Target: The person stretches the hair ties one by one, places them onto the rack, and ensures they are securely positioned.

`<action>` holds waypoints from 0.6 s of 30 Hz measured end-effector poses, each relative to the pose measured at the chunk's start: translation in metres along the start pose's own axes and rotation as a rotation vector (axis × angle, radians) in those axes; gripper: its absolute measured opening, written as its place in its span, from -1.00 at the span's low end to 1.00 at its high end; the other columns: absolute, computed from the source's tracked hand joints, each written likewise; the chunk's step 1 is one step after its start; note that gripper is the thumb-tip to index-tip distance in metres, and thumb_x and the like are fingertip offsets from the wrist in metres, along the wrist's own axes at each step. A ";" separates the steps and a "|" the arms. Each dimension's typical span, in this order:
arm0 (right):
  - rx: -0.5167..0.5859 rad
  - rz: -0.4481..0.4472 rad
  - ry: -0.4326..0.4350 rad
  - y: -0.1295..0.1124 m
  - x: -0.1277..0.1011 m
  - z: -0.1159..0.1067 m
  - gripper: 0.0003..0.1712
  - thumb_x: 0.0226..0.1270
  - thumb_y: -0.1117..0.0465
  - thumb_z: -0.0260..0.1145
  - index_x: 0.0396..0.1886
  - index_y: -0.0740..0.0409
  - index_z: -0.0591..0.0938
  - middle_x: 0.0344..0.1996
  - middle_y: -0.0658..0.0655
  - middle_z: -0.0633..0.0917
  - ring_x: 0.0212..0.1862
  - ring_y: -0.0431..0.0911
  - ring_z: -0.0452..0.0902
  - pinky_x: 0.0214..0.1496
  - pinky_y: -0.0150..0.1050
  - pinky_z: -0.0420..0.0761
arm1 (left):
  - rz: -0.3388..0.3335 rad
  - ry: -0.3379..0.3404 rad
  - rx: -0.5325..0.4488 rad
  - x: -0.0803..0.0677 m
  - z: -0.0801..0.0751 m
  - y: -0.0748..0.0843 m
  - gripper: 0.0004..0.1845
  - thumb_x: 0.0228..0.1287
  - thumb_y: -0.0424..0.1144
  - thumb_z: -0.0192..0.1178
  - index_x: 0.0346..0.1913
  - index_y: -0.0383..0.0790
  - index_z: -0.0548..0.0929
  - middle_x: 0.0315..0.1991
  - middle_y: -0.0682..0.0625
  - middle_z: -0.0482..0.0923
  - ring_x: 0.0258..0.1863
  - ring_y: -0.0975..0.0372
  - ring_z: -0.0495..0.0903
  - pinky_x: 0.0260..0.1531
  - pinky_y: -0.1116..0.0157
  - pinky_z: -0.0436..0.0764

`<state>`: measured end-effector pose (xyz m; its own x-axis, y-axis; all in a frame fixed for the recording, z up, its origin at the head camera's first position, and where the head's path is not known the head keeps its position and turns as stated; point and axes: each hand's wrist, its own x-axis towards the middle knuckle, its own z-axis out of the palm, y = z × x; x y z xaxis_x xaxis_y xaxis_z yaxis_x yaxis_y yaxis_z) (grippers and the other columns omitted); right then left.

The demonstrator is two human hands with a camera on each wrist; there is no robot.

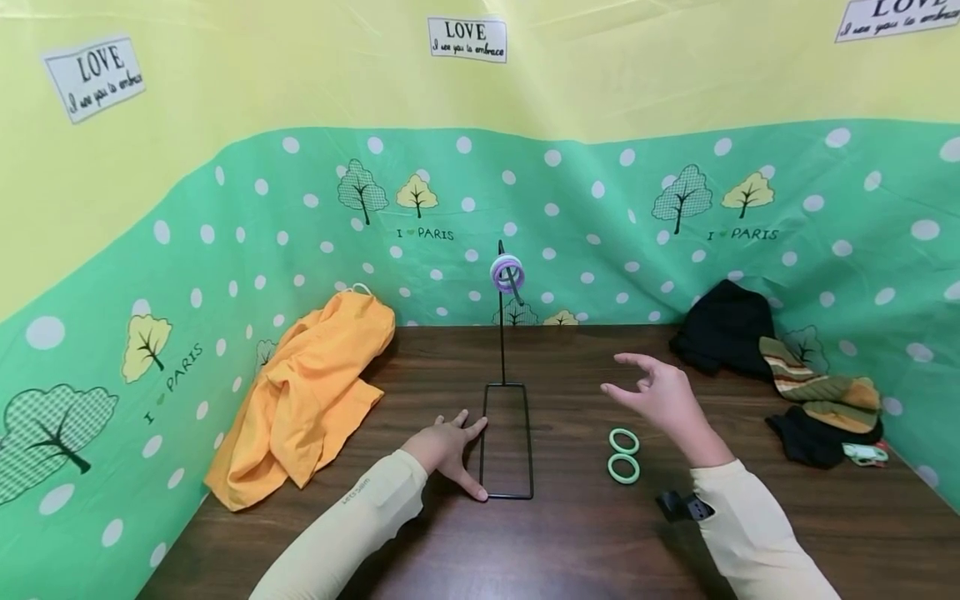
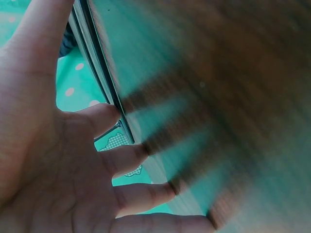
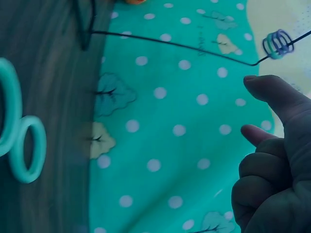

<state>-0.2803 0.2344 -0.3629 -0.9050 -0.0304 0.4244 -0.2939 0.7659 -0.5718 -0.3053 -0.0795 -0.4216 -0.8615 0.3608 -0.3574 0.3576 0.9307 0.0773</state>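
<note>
A black wire stand stands on the table, its rectangular base flat on the wood. My left hand touches the left side of that base, fingers spread; in the left wrist view those fingers are straight beside a dark bar. On the stand's hook hang several rings, purple and white. My right hand is in the air right of the stand, holding nothing, thumb and index finger stretched apart and the others curled. Two light green rings lie below it, a far one and a near one.
Orange cloth lies heaped at the left. At the right are a black cloth, a striped cloth and a small pale green and white item. A patterned fabric curtain borders the brown wooden table.
</note>
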 end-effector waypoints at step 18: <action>-0.062 0.176 -0.274 0.045 -0.009 0.009 -0.36 0.08 0.02 0.39 0.09 0.32 0.51 -0.41 0.25 0.63 -0.38 -0.02 0.48 -0.45 -0.23 0.44 | -0.009 0.000 -0.004 -0.001 -0.002 0.000 0.29 -0.46 0.43 0.37 0.45 0.24 -0.05 0.49 -0.06 -0.11 0.38 -0.22 0.00 0.17 -0.12 0.33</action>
<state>-0.2881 0.2637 -0.3992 -0.9917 -0.0594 0.1137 -0.1142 0.8123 -0.5719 -0.3051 -0.0793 -0.4190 -0.8648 0.3525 -0.3577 0.3486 0.9340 0.0775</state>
